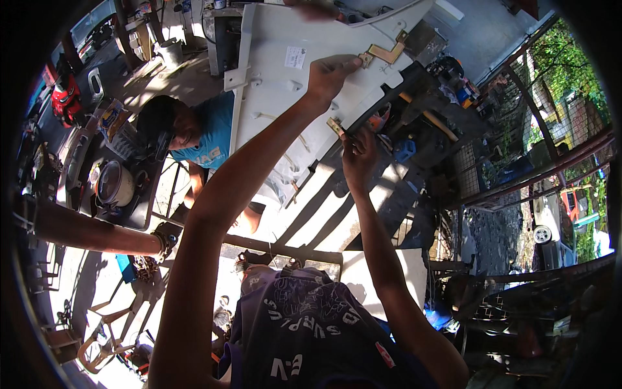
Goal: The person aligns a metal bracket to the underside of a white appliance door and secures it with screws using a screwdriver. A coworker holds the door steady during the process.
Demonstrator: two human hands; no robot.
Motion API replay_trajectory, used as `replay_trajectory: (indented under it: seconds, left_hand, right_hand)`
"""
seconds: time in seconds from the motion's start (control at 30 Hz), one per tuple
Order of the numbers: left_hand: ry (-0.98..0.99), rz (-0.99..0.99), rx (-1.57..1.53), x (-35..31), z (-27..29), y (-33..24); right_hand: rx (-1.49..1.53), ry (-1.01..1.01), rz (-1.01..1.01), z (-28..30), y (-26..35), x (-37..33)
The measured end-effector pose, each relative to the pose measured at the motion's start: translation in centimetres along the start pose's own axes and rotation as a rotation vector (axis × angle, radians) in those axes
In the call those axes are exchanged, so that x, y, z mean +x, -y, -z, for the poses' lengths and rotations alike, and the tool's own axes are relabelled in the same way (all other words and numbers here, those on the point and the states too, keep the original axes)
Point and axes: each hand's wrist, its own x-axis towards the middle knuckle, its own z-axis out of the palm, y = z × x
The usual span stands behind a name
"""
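Observation:
A large white panel (278, 97) with moulded ribs stands tilted in front of me. My left hand (329, 74) rests flat on its upper face, fingertips beside a brass-coloured bent bracket (383, 53) near the top edge. My right hand (358, 154) grips the panel's lower right edge, next to a small brass clip (335, 125). A dark bar (389, 97) runs along that edge.
A person in a blue shirt (210, 133) crouches behind the panel at left. Another person's forearm (97, 233) reaches in from the left. A cluttered bench with a round pot (115, 185) lies at left. Tools (427, 117), a metal fence (538, 162) and a chair (103, 330) surround us.

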Motion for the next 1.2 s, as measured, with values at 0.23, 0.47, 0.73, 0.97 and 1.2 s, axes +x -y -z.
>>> replay_trajectory:
  seconds: [0.23,0.47,0.73,0.97,1.2]
  left_hand:
    - [-0.006,0.006,0.009,-0.4,0.2,-0.4]
    - [-0.052,-0.006,-0.134,-0.1,1.0,0.0]
    - [-0.151,0.079,-0.137,-1.0,2.1,-1.1]
    - [-0.14,0.098,-0.245,-2.1,4.5,-1.2]
    - [-0.169,0.162,-0.28,-6.7,9.1,0.5]
  right_hand:
    - [-0.117,-0.054,0.067,-0.1,-1.1,0.2]
    - [-0.079,-0.025,0.011,-0.7,-0.7,0.3]
    - [-0.081,-0.029,-0.067,-0.9,0.7,0.1]
    - [0.097,-0.037,0.015,-0.5,0.2,-0.2]
    - [-0.052,-0.102,0.052,0.5,1.4,-1.7]
